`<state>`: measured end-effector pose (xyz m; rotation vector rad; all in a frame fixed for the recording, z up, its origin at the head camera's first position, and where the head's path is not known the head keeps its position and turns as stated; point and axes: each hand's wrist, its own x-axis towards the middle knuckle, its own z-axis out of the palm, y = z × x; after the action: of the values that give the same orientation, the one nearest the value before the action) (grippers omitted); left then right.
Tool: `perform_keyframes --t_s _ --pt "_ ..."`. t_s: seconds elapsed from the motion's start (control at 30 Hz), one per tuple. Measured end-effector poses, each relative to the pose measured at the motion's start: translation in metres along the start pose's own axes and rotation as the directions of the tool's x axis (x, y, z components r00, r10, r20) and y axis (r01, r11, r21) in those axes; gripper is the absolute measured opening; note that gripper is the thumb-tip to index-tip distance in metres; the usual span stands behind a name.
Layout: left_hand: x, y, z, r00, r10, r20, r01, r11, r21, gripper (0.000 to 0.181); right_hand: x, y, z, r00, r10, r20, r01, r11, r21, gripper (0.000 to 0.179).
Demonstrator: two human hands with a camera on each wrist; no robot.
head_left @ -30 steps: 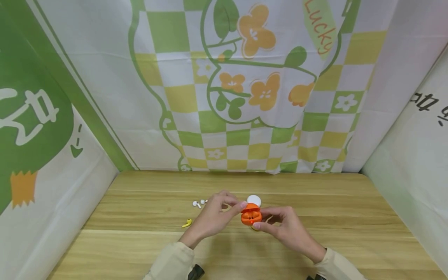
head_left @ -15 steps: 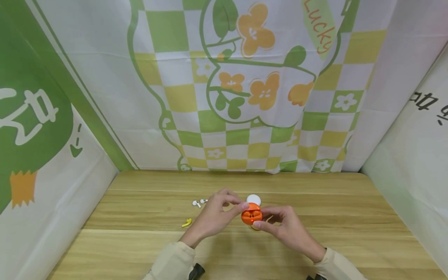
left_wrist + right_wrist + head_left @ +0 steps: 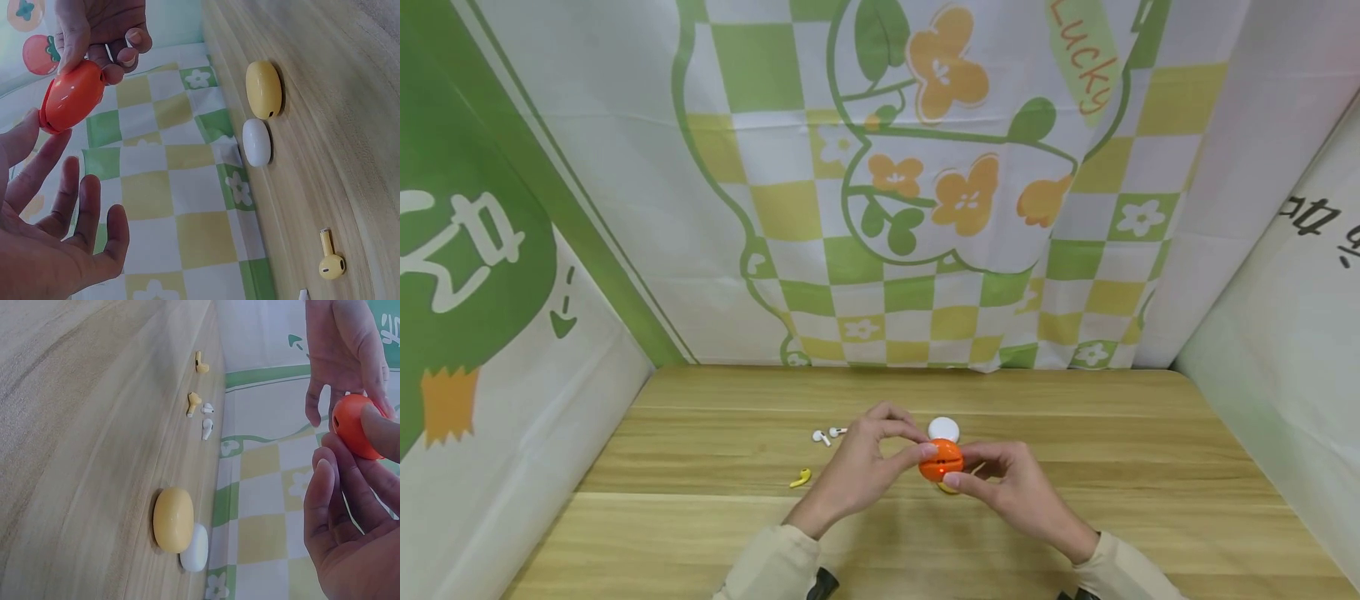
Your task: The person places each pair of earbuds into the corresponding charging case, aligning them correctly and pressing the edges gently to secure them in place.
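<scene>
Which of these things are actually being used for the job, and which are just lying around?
In use:
- Orange case, lid slightly open
- Left hand, pinching the lid
- Right hand, gripping the case

Apparently just lying on the wooden table, untouched:
- Yellow case
- White case
- Two yellow earbuds
- Two white earbuds

Small things on a wood-grain tabletop (image 3: 1150, 450)
A yellow case (image 3: 174, 520) and a white case (image 3: 943, 429) sit side by side; well apart lie two yellow earbuds (image 3: 194, 399) and two white earbuds (image 3: 207, 427).
</scene>
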<state>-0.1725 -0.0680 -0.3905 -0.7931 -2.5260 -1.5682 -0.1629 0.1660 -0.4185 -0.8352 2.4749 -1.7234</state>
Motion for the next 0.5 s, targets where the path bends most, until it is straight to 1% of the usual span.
perform_keyframes --t_s 0.13,0.27,0.33,0.5 --pt "-0.0012 0.0011 0.002 1.0 0.026 -0.014 -0.026 0.999 0.025 0.019 0.0 0.0003 -0.0001 1.0 -0.001 -0.005 0.001 1.0 0.005 0.021" --pt "-0.0021 0.0024 0.0024 0.999 0.034 -0.004 -0.033 0.998 0.049 0.019 0.0 0.0008 -0.0002 1.0 0.009 0.001 -0.009 1.0 0.018 0.02" --pt "-0.0024 0.0023 0.002 1.0 0.028 0.005 -0.028 0.998 0.048 0.019 0.0002 0.0011 -0.0003 1.0 0.013 0.004 -0.013 1.0 0.022 0.02" --pt "-0.0028 -0.0003 0.0012 0.999 -0.014 0.041 0.013 1.0 0.023 0.021 0.0006 0.0009 -0.0009 0.999 0.04 0.004 -0.04 0.999 0.025 0.021"
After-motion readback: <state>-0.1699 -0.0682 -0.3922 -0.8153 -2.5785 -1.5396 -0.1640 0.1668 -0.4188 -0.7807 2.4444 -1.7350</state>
